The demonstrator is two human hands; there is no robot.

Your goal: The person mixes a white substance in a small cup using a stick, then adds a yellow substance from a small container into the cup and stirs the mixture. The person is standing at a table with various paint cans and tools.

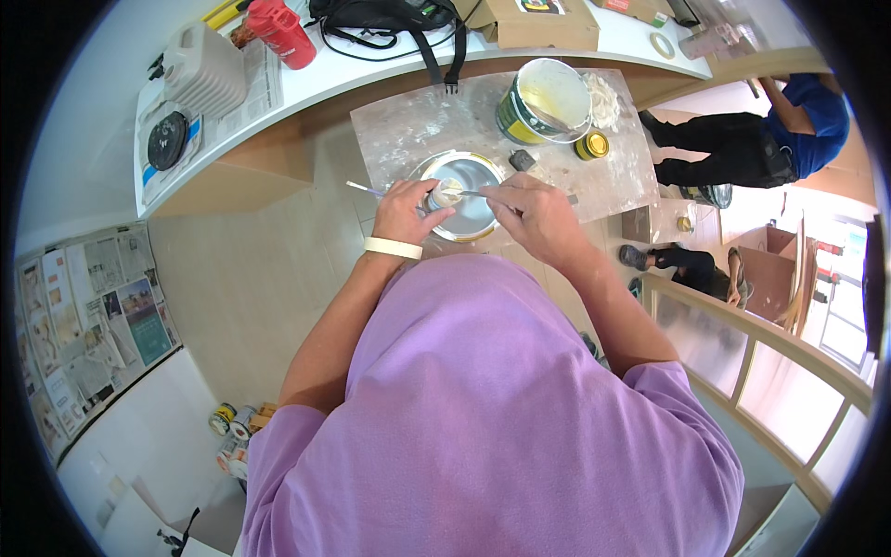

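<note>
My left hand point(404, 213) is closed around a small round cup point(445, 193) with pale, creamy stuff at its mouth. My right hand point(538, 212) grips a thin spatula point(471, 193), whose far end reaches into the cup. Both are above a round tub point(475, 169) with a whitish rim and grey inside. A thin brush or stick point(363, 188) juts out left of my left hand; I cannot tell whether it is held. Beyond my right hand, a larger bucket point(516, 116) holds pale yellow paste and a flat tool. Beside it sits a small yellow-lidded can point(591, 144).
The tubs stand on a stained board point(399, 125). Behind it runs a white counter point(320, 79) with a jerrycan point(200, 74), red bottle point(280, 32), black bag point(385, 14) and cardboard box point(529, 28). Two other people, one in a blue shirt point(817, 121), are at right beyond a wooden-framed partition point(752, 330).
</note>
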